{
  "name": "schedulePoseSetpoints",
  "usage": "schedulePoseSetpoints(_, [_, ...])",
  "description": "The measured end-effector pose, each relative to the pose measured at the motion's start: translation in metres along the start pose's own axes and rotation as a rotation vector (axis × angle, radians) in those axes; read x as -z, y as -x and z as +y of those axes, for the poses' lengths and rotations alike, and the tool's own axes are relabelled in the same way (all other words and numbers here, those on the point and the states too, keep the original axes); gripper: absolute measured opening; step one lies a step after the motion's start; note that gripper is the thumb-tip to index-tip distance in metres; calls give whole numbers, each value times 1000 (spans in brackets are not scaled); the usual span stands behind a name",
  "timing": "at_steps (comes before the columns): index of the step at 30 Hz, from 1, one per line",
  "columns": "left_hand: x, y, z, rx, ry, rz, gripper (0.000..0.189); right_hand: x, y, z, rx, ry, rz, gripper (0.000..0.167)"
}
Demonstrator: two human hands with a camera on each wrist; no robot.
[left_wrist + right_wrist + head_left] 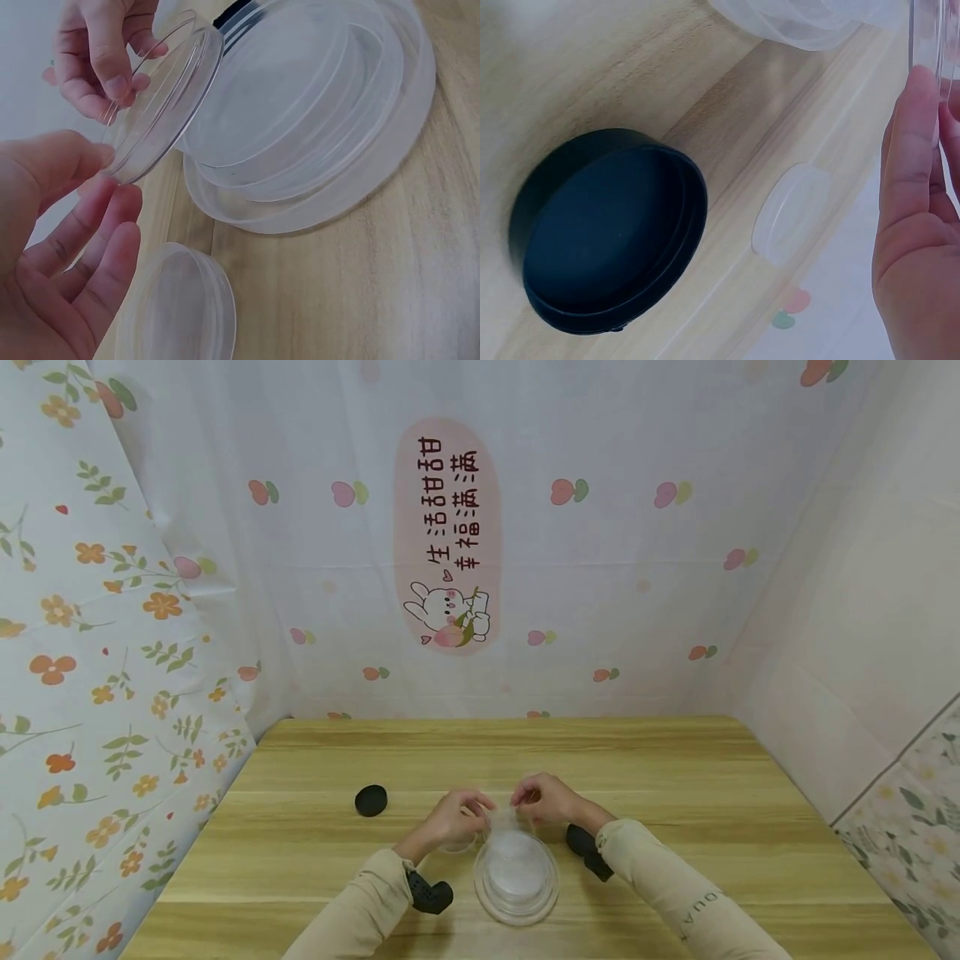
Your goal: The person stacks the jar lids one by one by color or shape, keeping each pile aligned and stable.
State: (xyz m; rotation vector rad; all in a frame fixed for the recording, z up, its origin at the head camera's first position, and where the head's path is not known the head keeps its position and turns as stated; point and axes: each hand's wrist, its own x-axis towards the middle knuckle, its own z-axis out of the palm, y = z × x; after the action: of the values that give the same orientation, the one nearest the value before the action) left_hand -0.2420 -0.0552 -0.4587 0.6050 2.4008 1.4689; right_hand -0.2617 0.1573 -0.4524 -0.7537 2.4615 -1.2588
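A clear shallow round dish (169, 112) is held tilted in the air between my two hands, above the far side of a stack. My left hand (453, 817) pinches its rim between thumb and fingertips. On the opposite side, my right hand (551, 799) pinches the rim too, as the left wrist view shows. Just below the hands stands the stack of clear round dishes (517, 870), wider at the bottom than on top. Beside it, under the left hand, a smaller clear dish (191, 307) lies on the table.
A black round lid (371, 800) lies on the wooden table (300, 877) to the left. Another black lid (611, 232) lies hollow side up near my right wrist. Farther off is a clear disc (789, 214). Patterned cloth (600, 577) hangs behind the table.
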Motion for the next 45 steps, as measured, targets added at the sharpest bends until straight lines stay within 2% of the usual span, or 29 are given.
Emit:
schedulePoseSetpoints(4, [-1, 3, 6, -22, 16, -34, 22, 1, 3, 2, 10, -3, -31, 8])
schedulePoseSetpoints(11, [3, 20, 37, -53, 20, -62, 17, 1, 8, 3, -2, -82, -74, 6])
schedulePoseSetpoints(15, [4, 23, 43, -56, 3, -66, 15, 0, 10, 3, 5, -79, -78, 5])
schedulePoseSetpoints(19, [2, 19, 37, -69, 3, -76, 15, 0, 11, 3, 13, -85, -88, 5])
schedulePoseSetpoints(24, [-3, 9, 15, -93, -22, -92, 16, 0, 13, 1, 3, -93, -99, 5])
schedulePoseSetpoints(28, [-5, 3, 3, -87, -38, -110, 18, 0, 14, 2, -20, -91, -95, 6])
schedulePoseSetpoints(37, [-8, 2, 3, -28, -25, -130, 18, 0, 20, -3, -37, -92, -91, 6])
schedulePoseSetpoints(45, [-11, 2, 0, -31, -6, -145, 15, -3, 20, 4, -63, -137, -108, 5])
